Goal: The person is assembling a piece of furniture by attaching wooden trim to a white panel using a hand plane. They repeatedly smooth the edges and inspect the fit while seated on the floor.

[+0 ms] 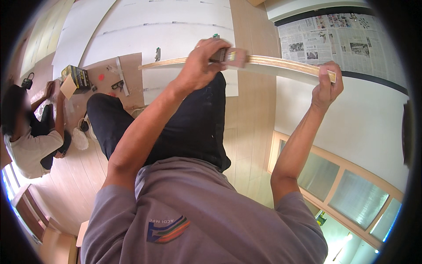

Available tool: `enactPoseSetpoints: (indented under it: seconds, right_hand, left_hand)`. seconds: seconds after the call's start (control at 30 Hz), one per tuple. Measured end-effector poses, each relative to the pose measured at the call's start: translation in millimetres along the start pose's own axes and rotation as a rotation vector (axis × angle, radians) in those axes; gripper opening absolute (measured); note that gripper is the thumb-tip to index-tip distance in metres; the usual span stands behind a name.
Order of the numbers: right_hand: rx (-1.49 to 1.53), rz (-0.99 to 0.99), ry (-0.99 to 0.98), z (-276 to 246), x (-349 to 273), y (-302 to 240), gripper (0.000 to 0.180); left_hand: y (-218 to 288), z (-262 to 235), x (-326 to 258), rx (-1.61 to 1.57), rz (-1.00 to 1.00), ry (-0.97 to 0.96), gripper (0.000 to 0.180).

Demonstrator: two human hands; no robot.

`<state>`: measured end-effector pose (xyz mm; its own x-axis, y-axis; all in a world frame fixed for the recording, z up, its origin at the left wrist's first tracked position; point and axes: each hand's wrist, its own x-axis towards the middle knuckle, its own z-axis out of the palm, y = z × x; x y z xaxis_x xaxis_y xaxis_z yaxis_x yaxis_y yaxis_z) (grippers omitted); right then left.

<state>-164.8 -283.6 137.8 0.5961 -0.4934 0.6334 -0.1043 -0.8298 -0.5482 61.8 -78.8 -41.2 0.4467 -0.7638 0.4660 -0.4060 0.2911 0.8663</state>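
A long plywood board [281, 64] with a white face stands with its layered edge upward, crossing in front of my knees. My left hand [203, 64] is closed around a small brownish block [236, 57] with a dark part, which rests on that edge. The block is blurred, so its exact kind is unclear. At the board's right end, my right hand [327, 86] grips the corner, thumb on the near side. Just beyond the board are two small metal hinge-like fittings, one at the left [158, 54] and one with a green part [216, 36].
White printed sheets [145, 20] cover the floor ahead. To the left, a person [33, 136] sits by a black-and-yellow box [75, 80]; a metal strip [122, 77] lies nearby. Newspaper [325, 39] covers a surface at upper right. A glass-paned wooden frame [336, 187] stands lower right.
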Motion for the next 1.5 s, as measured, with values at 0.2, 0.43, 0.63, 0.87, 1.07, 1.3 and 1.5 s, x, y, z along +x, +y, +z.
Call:
enactPoseSetpoints:
  seconds: [0.2,0.43,0.63,0.87,1.07,1.3,1.5]
  right_hand:
    - [-0.005,0.045,-0.019,13.6,15.8,-10.4,0.021]
    - [-0.064,0.048,-0.034,-12.2,2.2,7.3,0.016]
    - [-0.022,0.023,-0.074,-13.2,-5.2,-3.0,0.017]
    - [-0.088,-0.168,-0.176,8.3,-24.4,-56.4,0.022]
    - [-0.111,-0.414,-0.286,67.2,-50.9,-142.4,0.027]
    - [-0.086,-0.527,-0.523,104.5,-71.4,-207.1,0.032]
    - [-0.064,-0.573,-0.646,117.8,-86.4,-226.6,0.032]
  left_hand:
    - [104.5,-20.2,52.8,-0.435,0.092,0.114,0.051]
    - [-38.0,-126.2,-15.4,-0.806,-0.492,0.447,0.049]
    - [-62.3,-134.6,-115.2,-0.884,-0.849,0.299,0.056]
    - [8.5,-122.5,-110.1,0.038,-0.473,0.191,0.114]
    - [50.7,-132.3,-111.5,0.342,-0.273,0.238,0.116]
    - [78.3,-148.6,-118.5,0.568,-0.237,0.227,0.116]
    - [93.2,-164.1,-133.4,0.64,-0.314,0.187,0.108]
